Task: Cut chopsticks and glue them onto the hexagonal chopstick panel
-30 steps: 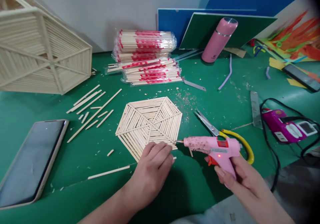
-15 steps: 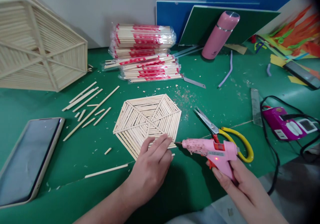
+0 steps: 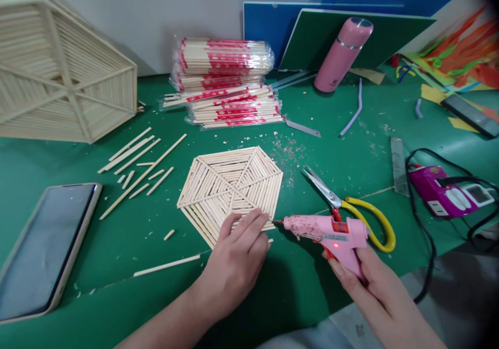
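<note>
A flat hexagon of glued wooden sticks (image 3: pixel 230 185) lies on the green table (image 3: pixel 319 297). My left hand (image 3: pixel 234 258) rests on its near edge, fingers stretched flat and pressing the sticks down. My right hand (image 3: pixel 370 281) grips a pink hot glue gun (image 3: pixel 331 233) by the handle, its red light on. The gun's nozzle touches the hexagon's near right edge, just beside my left fingertips.
Yellow-handled scissors (image 3: pixel 351 206) lie behind the gun. Loose sticks (image 3: pixel 140 167) and a phone (image 3: pixel 42 250) sit left, a large stick structure (image 3: pixel 58 73) far left. Packs of chopsticks (image 3: pixel 226 83), a pink flask (image 3: pixel 343 55), a purple power strip (image 3: pixel 444 193) with cables stand beyond.
My left fingers have slid forward onto the hexagon's edge and flattened. The glue gun stays with its nozzle at that edge; the view shifted slightly.
</note>
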Tool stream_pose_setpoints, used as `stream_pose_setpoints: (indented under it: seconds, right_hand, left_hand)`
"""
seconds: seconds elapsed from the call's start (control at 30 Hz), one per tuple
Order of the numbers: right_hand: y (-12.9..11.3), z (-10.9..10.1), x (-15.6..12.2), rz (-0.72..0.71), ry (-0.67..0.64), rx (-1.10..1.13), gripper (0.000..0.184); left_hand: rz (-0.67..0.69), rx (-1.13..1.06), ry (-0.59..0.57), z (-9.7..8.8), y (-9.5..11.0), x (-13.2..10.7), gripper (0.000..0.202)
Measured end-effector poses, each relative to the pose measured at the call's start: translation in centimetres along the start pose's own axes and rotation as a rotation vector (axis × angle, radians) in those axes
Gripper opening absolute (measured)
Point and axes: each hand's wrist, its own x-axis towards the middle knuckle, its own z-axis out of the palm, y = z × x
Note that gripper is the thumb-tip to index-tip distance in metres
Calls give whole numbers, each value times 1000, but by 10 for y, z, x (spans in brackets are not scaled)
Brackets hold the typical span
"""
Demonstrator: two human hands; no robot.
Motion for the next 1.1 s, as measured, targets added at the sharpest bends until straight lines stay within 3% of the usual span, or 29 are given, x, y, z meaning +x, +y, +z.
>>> stream_pose_setpoints:
  seconds: [0.2, 0.43, 0.57, 0.77, 1.1]
  right_hand:
    - [-3, -1, 2, 13, -4, 3, 31]
    - [1, 1, 1, 40, -19, 3, 35]
    - [2, 1, 0, 60, 0, -11, 36]
    - [1, 2, 1, 38, 19, -10, 30]
    - [2, 2, 2, 30, 11, 0, 30]
  left_hand:
    - [-16, -63, 90, -9, 4, 0, 10]
    - [-28, 153, -65, -8, 11, -2, 16]
    - [24, 334, -148, -8, 15, 2, 10]
    - [88, 432, -315, -16, 21, 15, 3]
    - [92, 425, -319, -15, 22, 18, 8]
